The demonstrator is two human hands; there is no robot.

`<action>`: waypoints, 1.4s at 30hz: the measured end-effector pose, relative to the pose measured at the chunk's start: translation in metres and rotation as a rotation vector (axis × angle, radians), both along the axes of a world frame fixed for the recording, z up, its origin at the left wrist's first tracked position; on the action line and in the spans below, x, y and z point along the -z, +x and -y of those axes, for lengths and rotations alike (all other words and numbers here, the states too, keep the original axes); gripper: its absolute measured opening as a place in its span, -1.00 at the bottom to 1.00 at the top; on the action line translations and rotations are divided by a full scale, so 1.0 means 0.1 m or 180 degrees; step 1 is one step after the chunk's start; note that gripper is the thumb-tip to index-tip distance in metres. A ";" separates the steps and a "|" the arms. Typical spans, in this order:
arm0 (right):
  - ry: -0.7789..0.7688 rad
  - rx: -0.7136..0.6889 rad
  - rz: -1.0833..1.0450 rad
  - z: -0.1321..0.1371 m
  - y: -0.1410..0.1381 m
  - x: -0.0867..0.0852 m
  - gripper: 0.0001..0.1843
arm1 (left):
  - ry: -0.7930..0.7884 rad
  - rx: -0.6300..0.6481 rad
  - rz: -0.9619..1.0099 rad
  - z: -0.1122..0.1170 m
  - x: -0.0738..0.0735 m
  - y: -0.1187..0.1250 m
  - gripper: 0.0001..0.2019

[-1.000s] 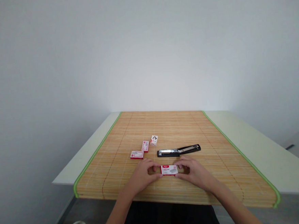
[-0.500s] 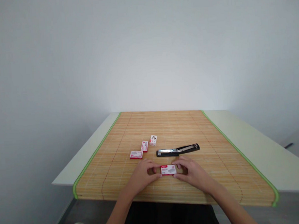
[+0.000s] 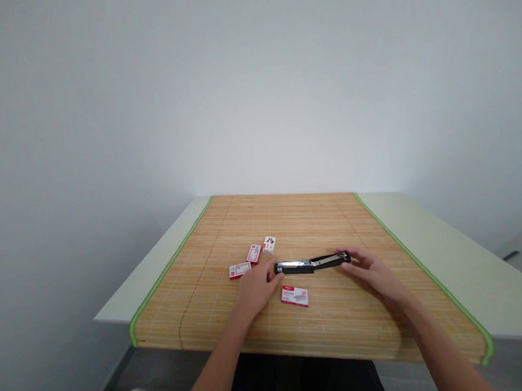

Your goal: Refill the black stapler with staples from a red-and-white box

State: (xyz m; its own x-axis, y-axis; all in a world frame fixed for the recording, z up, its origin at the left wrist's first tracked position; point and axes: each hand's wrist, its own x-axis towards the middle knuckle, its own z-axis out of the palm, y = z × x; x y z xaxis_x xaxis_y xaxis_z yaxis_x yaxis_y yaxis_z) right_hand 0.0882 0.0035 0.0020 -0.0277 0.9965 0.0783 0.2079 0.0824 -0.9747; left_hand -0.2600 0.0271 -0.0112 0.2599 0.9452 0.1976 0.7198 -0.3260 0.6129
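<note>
An opened-out black stapler lies across the mat, its metal magazine showing on top. My left hand is at its left end, thumb and fingers closed about the tip. At the opposite end, my right hand has its fingers behind and its thumb in front of the stapler. Nearer to me, between my forearms, a red and white staple box lies flat and slightly turned, untouched by either hand.
Beyond my left hand lie two more red and white boxes, one box close to my fingers and another box behind it. A white box with a stapler picture is farther back. The bamboo mat covers the white table.
Both hands have let go of the staple box and moved forward and apart to the stapler's two ends. The box now sits slightly turned; the stapler has hardly moved.
</note>
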 end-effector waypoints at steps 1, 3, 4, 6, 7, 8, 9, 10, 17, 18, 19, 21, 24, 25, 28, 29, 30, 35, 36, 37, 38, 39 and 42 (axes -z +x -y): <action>0.0042 -0.0057 -0.0106 -0.03 -0.03 -0.01 -0.33 | 0.0026 0.0018 -0.0087 -0.01 0.00 0.02 -0.64; 0.0128 -0.0111 -0.0329 -0.10 -0.08 -0.02 -0.38 | 0.0045 0.0050 -0.0175 -0.03 0.00 0.04 -0.70; 0.0137 -0.0126 -0.0450 -0.13 -0.11 -0.03 -0.39 | 0.0044 0.0049 -0.0188 -0.03 0.00 0.04 -0.70; 0.0139 -0.0147 -0.0649 -0.20 -0.16 -0.05 -0.38 | 0.0030 0.0031 -0.0190 -0.03 0.01 0.04 -0.69; 0.0166 -0.0165 -0.0692 -0.23 -0.20 -0.07 -0.38 | 0.0018 0.0024 -0.0192 -0.03 0.01 0.03 -0.68; 0.0209 -0.0199 -0.0674 -0.27 -0.25 -0.10 -0.38 | 0.0005 0.0023 -0.0196 -0.04 0.02 0.03 -0.67; 0.0268 -0.0242 -0.0600 -0.30 -0.31 -0.14 -0.38 | -0.0002 0.0034 -0.0198 -0.04 0.02 0.03 -0.67; 0.0333 -0.0301 -0.0478 -0.33 -0.39 -0.19 -0.40 | -0.0006 0.0045 -0.0202 -0.04 0.02 0.03 -0.66; 0.0780 -0.1201 0.1279 -0.55 -1.16 -0.43 -0.61 | 0.0028 -0.0003 -0.0293 -0.01 -0.02 0.04 -0.71; 0.0819 -0.1288 0.1446 -0.57 -1.25 -0.42 -0.66 | 0.0031 0.0014 -0.0305 -0.01 -0.02 0.04 -0.73; 0.0846 -0.1341 0.1561 -0.58 -1.32 -0.41 -0.70 | 0.0033 0.0030 -0.0317 -0.01 -0.02 0.04 -0.76; 0.0854 -0.1371 0.1637 -0.59 -1.39 -0.39 -0.75 | 0.0047 0.0032 -0.0338 -0.01 -0.02 0.04 -0.78; 0.0884 -0.1356 0.1722 -0.56 -1.35 -0.34 -0.71 | 0.0050 0.0006 -0.0330 -0.03 -0.01 0.04 -0.79; 0.0883 -0.1314 0.1732 -0.53 -1.30 -0.31 -0.67 | 0.0040 0.0001 -0.0315 -0.03 -0.01 0.04 -0.79; 0.0816 -0.1044 0.1710 -0.43 -1.10 -0.19 -0.61 | 0.0042 0.0019 -0.0279 -0.01 0.00 0.05 -0.79; 0.0784 -0.0923 0.1671 -0.40 -1.03 -0.13 -0.61 | 0.0055 0.0040 -0.0269 0.01 0.00 0.05 -0.77; 0.0756 -0.0810 0.1609 -0.37 -0.96 -0.07 -0.60 | 0.0084 0.0050 -0.0251 0.03 0.01 0.05 -0.74; 0.0758 -0.0567 0.1247 -0.33 -0.80 0.17 -0.59 | 0.0754 -0.0114 -0.0270 0.00 -0.06 -0.05 -0.67; 0.0772 -0.0571 0.1232 -0.34 -0.79 0.19 -0.59 | 0.0938 -0.0101 -0.0367 -0.07 -0.09 -0.09 -0.66; 0.0784 -0.0567 0.1220 -0.34 -0.79 0.20 -0.60 | 0.1088 -0.0023 -0.0490 -0.15 -0.11 -0.13 -0.65; 0.0793 -0.0565 0.1213 -0.35 -0.80 0.21 -0.60 | 0.1200 0.0103 -0.0617 -0.25 -0.13 -0.16 -0.61; 0.0804 -0.0557 0.1207 -0.36 -0.80 0.21 -0.60 | 0.1272 0.0270 -0.0736 -0.35 -0.13 -0.20 -0.57; 0.0831 -0.0550 0.1202 -0.36 -0.80 0.21 -0.60 | 0.1324 0.0719 -0.1020 -0.62 -0.06 -0.25 -0.51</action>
State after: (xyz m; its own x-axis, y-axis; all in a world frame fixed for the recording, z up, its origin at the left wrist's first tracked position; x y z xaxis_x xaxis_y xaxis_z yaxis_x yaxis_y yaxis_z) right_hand 0.0078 0.0398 -0.0186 -0.2657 0.9233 0.2775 0.5047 0.3785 -0.7759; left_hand -0.2846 0.0892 -0.0048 0.5548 0.7186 0.4193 0.7329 -0.6606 0.1626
